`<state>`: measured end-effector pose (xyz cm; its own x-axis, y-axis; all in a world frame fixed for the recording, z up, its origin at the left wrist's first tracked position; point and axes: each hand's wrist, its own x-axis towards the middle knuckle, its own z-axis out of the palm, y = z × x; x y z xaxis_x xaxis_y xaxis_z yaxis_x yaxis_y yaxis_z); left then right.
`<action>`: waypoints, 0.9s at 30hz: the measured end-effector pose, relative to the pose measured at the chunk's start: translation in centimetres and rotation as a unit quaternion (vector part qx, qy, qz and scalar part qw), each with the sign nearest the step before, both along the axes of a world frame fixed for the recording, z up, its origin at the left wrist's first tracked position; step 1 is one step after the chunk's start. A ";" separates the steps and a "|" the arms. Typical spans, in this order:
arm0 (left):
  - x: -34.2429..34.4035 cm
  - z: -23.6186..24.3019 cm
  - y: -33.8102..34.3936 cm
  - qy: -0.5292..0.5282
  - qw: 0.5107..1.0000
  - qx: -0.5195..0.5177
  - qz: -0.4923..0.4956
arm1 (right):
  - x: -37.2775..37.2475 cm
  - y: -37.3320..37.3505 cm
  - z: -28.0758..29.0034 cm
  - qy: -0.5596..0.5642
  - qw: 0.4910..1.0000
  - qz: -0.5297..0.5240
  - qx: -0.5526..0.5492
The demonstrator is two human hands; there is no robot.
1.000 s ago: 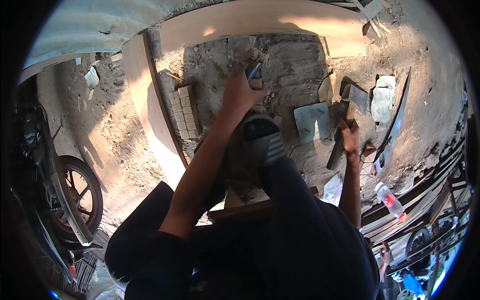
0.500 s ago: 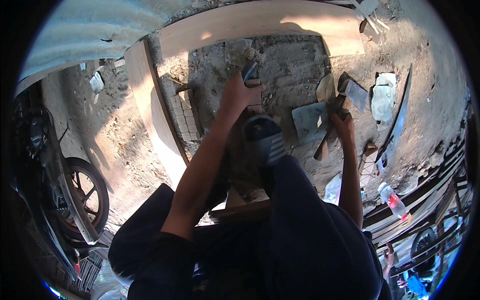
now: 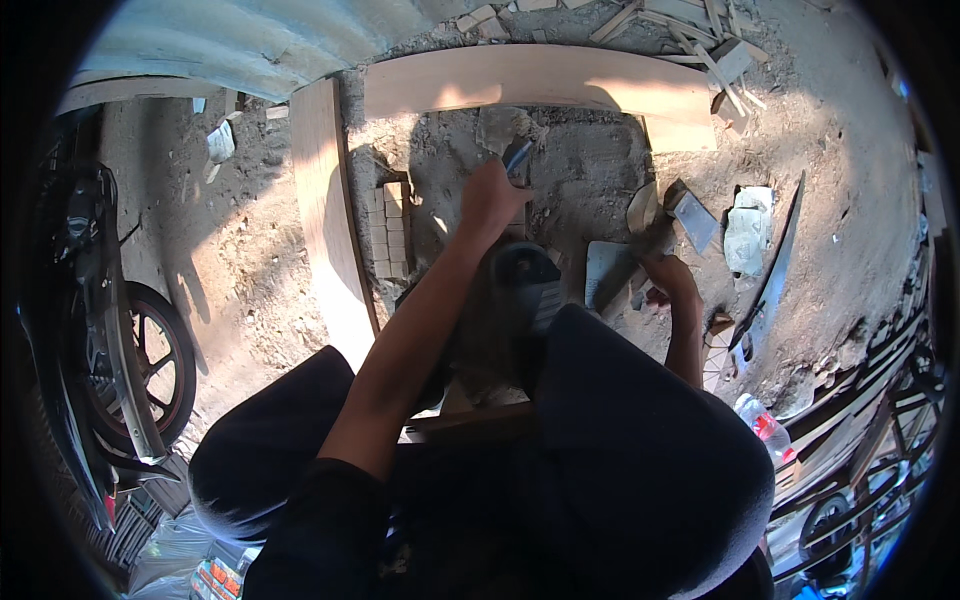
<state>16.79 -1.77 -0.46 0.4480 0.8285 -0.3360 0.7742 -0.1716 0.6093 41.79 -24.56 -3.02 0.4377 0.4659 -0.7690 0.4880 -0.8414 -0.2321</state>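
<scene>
My left hand (image 3: 490,203) is closed round a slim blue tool (image 3: 518,155) whose end sticks out above the fist; its kind is hidden. Below that fist lies a small wooden piece (image 3: 517,228), partly under my dark striped footwear (image 3: 525,280). My right hand (image 3: 672,278) grips a dark, elongated wooden piece (image 3: 618,280), smeared by motion, over a pale flat sheet (image 3: 600,262). To the left, small wooden blocks (image 3: 388,235) stand grouped in rows.
Long boards (image 3: 450,80) edge the spot at the far side and left (image 3: 325,190). At right lie a handsaw (image 3: 775,270), a wrapped pale slab (image 3: 748,230) and a plastic bottle (image 3: 765,428). A motorbike wheel (image 3: 150,365) is at far left. Wood scraps (image 3: 700,40) lie beyond.
My right hand has moved slightly left and down, swinging the wooden piece over the pale sheet. My left hand keeps hold of the blue tool. The whole view has shifted a little.
</scene>
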 end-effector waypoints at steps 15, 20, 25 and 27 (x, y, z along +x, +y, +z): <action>-0.8 15.6 -0.1 -0.170 0.969 0.178 -0.028 | -11.4 15.8 6.8 0.347 0.801 0.103 0.478; -1.1 21.1 2.0 -0.374 0.922 0.034 0.096 | -10.9 17.8 10.6 0.263 0.820 0.054 0.505; 0.3 23.9 2.8 -0.520 0.833 -0.148 0.117 | -9.5 16.6 5.6 0.151 0.887 0.094 0.426; 1.2 23.7 3.3 -0.534 0.823 -0.168 0.098 | -9.8 16.3 3.6 0.147 0.891 0.117 0.414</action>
